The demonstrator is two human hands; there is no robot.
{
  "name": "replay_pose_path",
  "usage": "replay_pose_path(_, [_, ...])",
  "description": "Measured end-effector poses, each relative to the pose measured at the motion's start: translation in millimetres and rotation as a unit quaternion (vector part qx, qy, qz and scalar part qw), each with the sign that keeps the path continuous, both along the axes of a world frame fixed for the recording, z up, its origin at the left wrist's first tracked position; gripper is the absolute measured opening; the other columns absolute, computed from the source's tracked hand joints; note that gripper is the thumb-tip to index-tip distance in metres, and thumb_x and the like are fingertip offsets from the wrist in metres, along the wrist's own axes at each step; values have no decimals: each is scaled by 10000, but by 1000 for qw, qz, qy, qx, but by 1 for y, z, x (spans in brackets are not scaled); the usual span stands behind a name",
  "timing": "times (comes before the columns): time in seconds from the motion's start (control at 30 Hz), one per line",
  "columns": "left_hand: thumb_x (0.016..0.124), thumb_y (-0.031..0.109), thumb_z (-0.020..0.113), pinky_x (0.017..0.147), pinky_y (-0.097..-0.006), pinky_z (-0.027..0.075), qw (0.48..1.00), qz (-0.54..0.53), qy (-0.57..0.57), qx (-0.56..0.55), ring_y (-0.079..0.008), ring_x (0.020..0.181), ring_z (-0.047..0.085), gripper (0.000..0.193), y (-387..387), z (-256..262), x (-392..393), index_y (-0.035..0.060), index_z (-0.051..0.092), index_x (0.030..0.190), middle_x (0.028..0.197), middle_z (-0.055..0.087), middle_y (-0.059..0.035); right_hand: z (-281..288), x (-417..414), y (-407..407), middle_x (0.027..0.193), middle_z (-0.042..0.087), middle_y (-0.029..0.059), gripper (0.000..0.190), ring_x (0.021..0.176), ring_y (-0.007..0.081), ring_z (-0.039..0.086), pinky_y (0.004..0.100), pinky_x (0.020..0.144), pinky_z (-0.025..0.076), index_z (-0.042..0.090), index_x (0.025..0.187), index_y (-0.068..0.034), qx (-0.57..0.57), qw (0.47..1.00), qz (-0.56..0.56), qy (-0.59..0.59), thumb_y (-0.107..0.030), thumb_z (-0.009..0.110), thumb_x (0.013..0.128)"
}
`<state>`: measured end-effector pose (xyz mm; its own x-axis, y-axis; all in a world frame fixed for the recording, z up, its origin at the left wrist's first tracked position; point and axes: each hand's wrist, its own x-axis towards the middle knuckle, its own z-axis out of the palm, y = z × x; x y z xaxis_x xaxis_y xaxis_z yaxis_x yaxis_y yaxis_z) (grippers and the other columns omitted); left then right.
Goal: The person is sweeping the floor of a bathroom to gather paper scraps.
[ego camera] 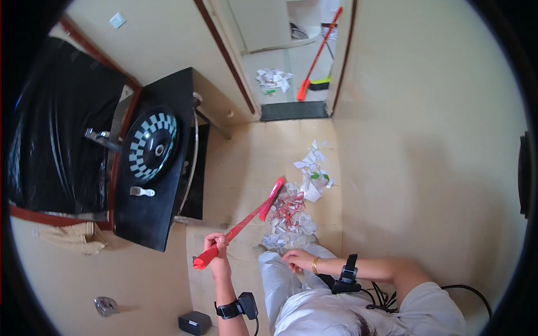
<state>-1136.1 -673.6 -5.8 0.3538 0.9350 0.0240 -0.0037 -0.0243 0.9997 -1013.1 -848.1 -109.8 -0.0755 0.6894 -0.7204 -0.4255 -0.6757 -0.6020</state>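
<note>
My left hand [217, 248] is closed around the red handle of a broom [248, 218], near the handle's upper end. The pink broom head rests on the tiled floor, touching the left edge of a heap of paper and plastic scraps [294, 222] with red strands in it. More white paper scraps [312, 159] and green bits trail from the heap towards the doorway. My right hand [298, 260] hangs over my lap with its fingers loosely curled, away from the broom; no object shows in it.
On the left stands a black counter [162, 227] with a checkered basin [153, 145], a faucet [103, 140] and a small brush [142, 191]. Beyond the dark threshold [294, 111] lie another paper pile [274, 80], a red-handled tool [315, 59] and a green-and-black broom head [320, 84]. Walls flank the floor.
</note>
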Motion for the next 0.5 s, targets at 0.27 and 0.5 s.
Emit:
replay_pose_path(0.27, [773, 122, 566, 623, -221, 338, 993, -115, -8, 14, -73, 604, 402, 129, 50, -3, 5, 44, 466, 793, 650, 431, 10, -22, -29, 25, 635, 537, 28, 157, 489, 86, 516, 218, 436, 414, 538, 908, -39, 46, 988, -117, -92, -119, 453, 804])
replay_pose_path(0.5, [766, 73, 528, 543, -183, 332, 950, -307, 41, 39, -64, 541, 426, 88, 120, -1, -13, 18, 498, 827, 609, 464, 7, -44, -107, 78, 656, 578, 76, 182, 496, 140, 553, 274, 481, 446, 550, 889, -32, 17, 951, -247, -184, -157, 482, 776])
